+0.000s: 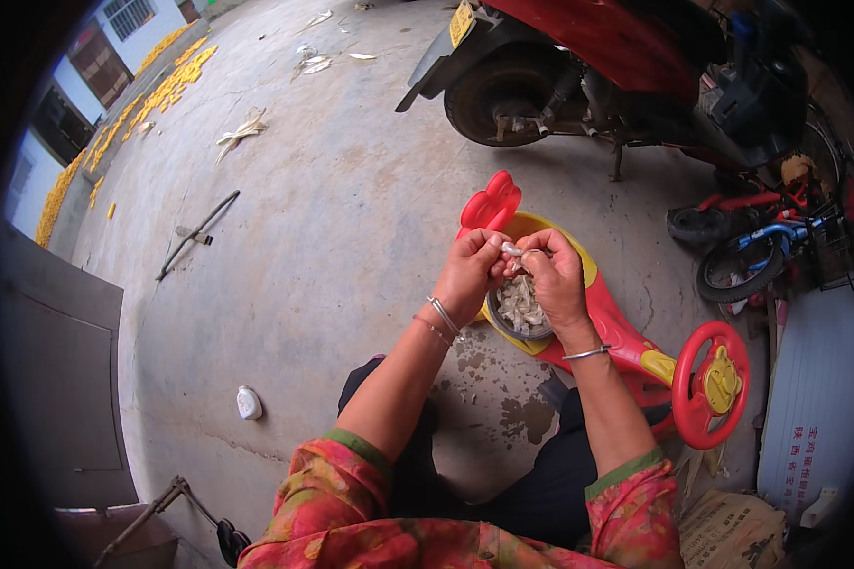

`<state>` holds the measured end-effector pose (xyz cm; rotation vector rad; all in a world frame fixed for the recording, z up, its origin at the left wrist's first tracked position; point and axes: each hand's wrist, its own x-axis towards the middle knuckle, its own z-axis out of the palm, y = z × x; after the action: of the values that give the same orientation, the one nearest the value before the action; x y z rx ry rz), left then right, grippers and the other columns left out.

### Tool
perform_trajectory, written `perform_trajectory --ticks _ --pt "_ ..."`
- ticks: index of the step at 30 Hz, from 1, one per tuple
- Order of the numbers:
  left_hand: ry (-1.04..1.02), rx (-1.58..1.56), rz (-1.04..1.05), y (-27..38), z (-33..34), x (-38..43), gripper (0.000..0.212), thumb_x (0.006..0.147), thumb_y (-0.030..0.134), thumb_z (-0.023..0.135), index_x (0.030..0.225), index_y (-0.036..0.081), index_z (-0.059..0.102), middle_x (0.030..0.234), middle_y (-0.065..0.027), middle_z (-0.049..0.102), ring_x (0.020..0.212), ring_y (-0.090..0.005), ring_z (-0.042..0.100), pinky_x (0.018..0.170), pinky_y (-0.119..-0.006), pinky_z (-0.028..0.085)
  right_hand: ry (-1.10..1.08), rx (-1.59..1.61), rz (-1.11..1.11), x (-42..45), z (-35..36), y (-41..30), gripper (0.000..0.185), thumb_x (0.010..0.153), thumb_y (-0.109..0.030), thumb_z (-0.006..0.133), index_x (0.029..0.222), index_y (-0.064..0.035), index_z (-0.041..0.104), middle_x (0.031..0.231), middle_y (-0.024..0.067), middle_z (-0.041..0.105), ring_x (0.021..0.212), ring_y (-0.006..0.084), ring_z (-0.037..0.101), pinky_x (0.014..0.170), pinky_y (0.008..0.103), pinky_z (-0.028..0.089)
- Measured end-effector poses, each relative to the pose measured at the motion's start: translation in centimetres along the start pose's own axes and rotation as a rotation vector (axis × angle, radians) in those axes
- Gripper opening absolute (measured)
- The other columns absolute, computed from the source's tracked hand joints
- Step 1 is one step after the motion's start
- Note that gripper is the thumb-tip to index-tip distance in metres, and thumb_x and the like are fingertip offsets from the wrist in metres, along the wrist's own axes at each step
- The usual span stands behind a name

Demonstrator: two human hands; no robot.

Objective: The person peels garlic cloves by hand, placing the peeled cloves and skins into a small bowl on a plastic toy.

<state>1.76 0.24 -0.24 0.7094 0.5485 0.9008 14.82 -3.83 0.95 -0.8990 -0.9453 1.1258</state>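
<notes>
Above a round basin (522, 306), my left hand (478, 259) and my right hand (556, 274) meet. Between their fingertips they pinch a small whitish piece (512, 249), too small to identify surely. Pale, limp, translucent scraps (518, 295) fill the basin, which rests on the seat of a red and yellow child's ride-on car (605, 309). Its red backrest (492, 203) rises just beyond my left hand. At the other end, to the right, is a red steering wheel (684, 377).
A red scooter (512, 99) stands beyond the car; small bicycles (747, 259) are at right. Wet patches (526, 419) mark the concrete before me. To the left lie a white bottle (249, 402) and a dark stick (199, 233). Corn cobs (174, 85) spread far left.
</notes>
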Motion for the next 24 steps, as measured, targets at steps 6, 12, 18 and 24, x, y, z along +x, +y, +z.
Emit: perform_trajectory --ticks 6,12,18,24 --pt "0.012 -0.129 0.02 1.0 -0.7 0.1 0.009 0.093 0.013 0.051 0.096 0.005 0.054 0.081 -0.0004 0.054 0.06 -0.0045 0.043 0.051 -0.018 0.036 -0.056 -0.013 0.155 -0.1 -0.2 -2.5 0.008 0.079 0.002 0.042 0.084 -0.0014 0.048 0.073 0.0055 0.054 0.054 0.0101 0.054 0.051 0.0243 0.048" --pt "-0.026 -0.117 0.008 1.7 -0.6 0.0 0.014 0.092 0.009 0.05 0.103 0.002 0.053 0.089 -0.0032 0.056 0.064 -0.0046 0.041 0.053 -0.016 0.035 -0.062 -0.157 0.213 0.1 -1.2 -1.0 0.019 0.082 -0.005 0.039 0.085 0.0003 0.056 0.07 0.0043 0.054 0.051 0.0082 0.051 0.048 0.023 0.047" --pt "-0.06 -0.115 -0.011 1.8 -0.4 -0.4 0.008 0.091 0.011 0.054 0.097 0.006 0.053 0.083 0.001 0.053 0.065 -0.0058 0.044 0.054 -0.019 0.037 0.061 0.028 0.343 0.0 0.4 -2.8 0.018 0.087 -0.01 0.045 0.086 0.0014 0.059 0.069 0.0034 0.056 0.051 0.0072 0.051 0.048 0.0205 0.047" --pt "-0.008 0.076 0.021 1.4 0.3 -0.3 0.007 0.091 0.009 0.053 0.097 0.005 0.053 0.082 0.0015 0.051 0.065 -0.0047 0.042 0.054 -0.018 0.035 0.02 -0.121 0.268 0.3 -0.5 -1.7 0.016 0.086 -0.015 0.061 0.089 0.0008 0.059 0.07 0.001 0.057 0.056 0.005 0.054 0.049 0.0174 0.047"
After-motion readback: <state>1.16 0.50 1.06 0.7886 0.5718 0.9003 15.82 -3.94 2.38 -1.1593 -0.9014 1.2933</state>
